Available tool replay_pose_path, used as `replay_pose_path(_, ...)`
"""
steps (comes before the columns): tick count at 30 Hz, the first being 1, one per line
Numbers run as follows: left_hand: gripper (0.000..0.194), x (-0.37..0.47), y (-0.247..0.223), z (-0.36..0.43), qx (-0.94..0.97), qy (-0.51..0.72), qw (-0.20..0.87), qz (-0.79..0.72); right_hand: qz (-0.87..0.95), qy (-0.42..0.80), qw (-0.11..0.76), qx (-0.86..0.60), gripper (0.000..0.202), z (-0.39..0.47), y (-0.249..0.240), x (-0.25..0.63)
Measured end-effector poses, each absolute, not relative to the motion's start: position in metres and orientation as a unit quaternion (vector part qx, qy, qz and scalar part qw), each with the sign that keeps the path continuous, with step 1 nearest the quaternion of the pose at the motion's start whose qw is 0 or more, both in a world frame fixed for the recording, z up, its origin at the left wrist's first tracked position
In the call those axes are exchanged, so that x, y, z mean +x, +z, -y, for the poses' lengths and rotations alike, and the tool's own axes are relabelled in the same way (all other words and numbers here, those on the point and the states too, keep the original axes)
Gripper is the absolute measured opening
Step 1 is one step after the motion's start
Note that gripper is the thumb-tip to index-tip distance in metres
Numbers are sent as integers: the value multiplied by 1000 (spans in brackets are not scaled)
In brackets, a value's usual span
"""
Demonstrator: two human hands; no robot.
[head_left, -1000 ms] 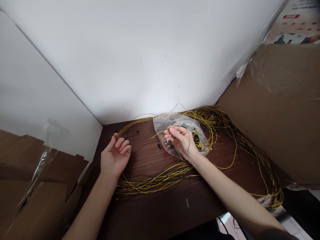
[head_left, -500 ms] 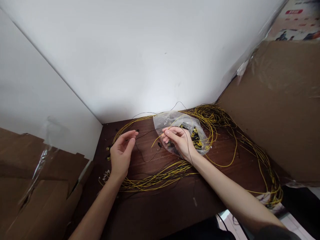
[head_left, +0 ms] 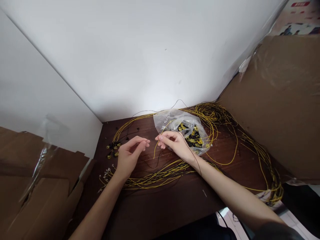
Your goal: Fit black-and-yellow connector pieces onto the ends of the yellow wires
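My left hand (head_left: pixel 130 153) is closed in a pinch, its fingertips on what looks like the thin black wire; the grip itself is hard to see. Close by on the right, my right hand (head_left: pixel 172 141) pinches a yellow wire (head_left: pixel 154 151), whose end hangs below the fingers. A thin black wire (head_left: pixel 196 158) also passes through this hand and trails over the forearm. Behind the right hand lies a clear plastic bag (head_left: pixel 160 116) holding many small black and yellow parts (head_left: pixel 195 136). Beneath both hands runs a bundle of yellow and black wires (head_left: pixel 155 176).
Loose small black and yellow pieces (head_left: pixel 112 146) lie at the table's left. A tangled wire coil (head_left: pixel 212 113) sits at the back right, with more wires (head_left: pixel 267 166) along the right edge. Cardboard boxes (head_left: pixel 282 100) flank the brown table (head_left: pixel 162 206); a white wall (head_left: pixel 150 60) rises behind.
My left hand has moved right, towards the right hand, and its thumb and fingers have closed together. My right hand has shifted slightly left and down, still pinching the yellow wire.
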State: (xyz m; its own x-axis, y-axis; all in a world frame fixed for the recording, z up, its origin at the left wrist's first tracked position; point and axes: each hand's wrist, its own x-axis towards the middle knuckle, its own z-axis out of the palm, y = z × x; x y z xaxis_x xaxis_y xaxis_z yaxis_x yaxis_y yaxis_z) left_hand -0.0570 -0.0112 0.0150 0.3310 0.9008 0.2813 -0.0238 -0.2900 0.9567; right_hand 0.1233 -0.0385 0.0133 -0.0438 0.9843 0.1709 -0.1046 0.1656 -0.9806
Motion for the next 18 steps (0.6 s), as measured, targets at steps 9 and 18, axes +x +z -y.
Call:
replay_pose_path(9, 9, -65, 24, -6, 291, 581, 725, -229, 404, 421, 687, -432, 21, 34, 9, 124)
replay_pose_path(18, 10, -79, 24, -16, 118, 608, 765, -178, 351, 352, 768, -404, 14, 33, 10, 127)
